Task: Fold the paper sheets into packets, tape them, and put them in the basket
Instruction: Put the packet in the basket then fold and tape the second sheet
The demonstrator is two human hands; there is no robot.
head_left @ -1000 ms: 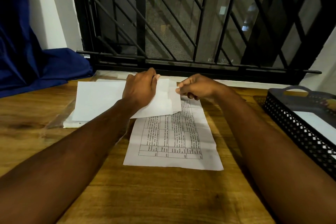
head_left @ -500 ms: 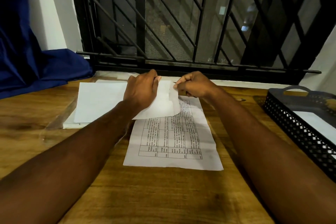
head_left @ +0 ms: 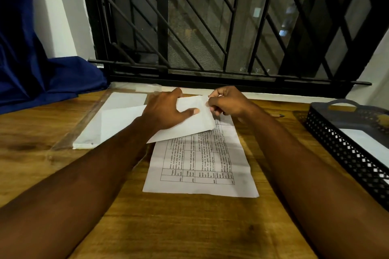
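From the head camera, the left hand (head_left: pixel 166 111) lies flat on a folded white sheet (head_left: pixel 189 124), thumb pressed on its top face, pinning it to the wooden table (head_left: pixel 189 227). The right hand (head_left: pixel 227 103) is curled, its fingertips pinching the sheet's upper right corner. The folded sheet overlaps the top of a printed sheet (head_left: pixel 202 166) lying flat with a table of text on it. To the left, partly under the left forearm, sits a stack of blank paper (head_left: pixel 117 115) in a clear wrapper. The black mesh basket (head_left: pixel 345 149) stands well apart at the right edge, a white packet (head_left: pixel 366 141) inside. Blue cloth (head_left: pixel 42 78) bunches at far left; a barred window (head_left: pixel 210 27) closes the back.
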